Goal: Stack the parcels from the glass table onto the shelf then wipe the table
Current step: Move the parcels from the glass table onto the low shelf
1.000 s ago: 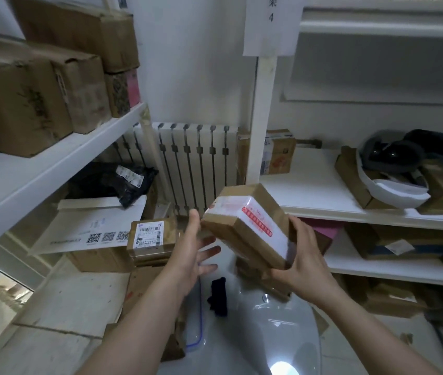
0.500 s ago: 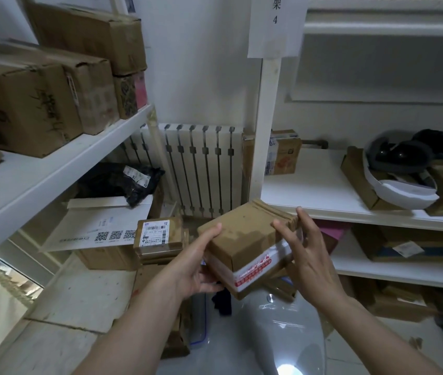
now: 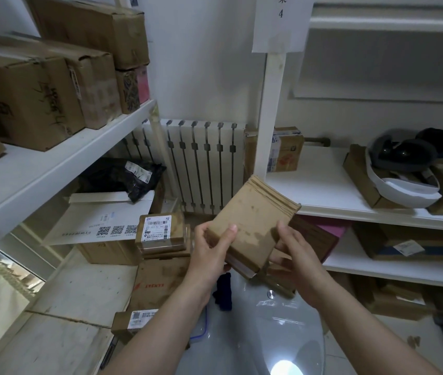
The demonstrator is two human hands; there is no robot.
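A small brown cardboard parcel (image 3: 252, 217) is held in the air above the round glass table (image 3: 274, 334). My left hand (image 3: 212, 250) grips its left lower edge, thumb on top. My right hand (image 3: 293, 255) grips its right lower side. The parcel's plain brown face is tilted up toward me. Its far end points at the white shelf on the right (image 3: 323, 190). A dark cloth (image 3: 223, 290) lies on the table below my hands. More brown parcels (image 3: 282, 280) sit on the table, partly hidden behind my hands.
A labelled parcel stack (image 3: 160, 234) and a flat white box (image 3: 98, 220) sit on the left lower shelf, with a black bag (image 3: 123, 177) behind. Large cartons (image 3: 33, 96) fill the upper left shelf. A radiator (image 3: 201, 163) stands at the back. Boxes and headsets (image 3: 404, 171) occupy the right shelf.
Both hands have turned the parcel over: the face with red and white tape rotated down and away, and the plain brown side now faces up. My left hand closed onto it.
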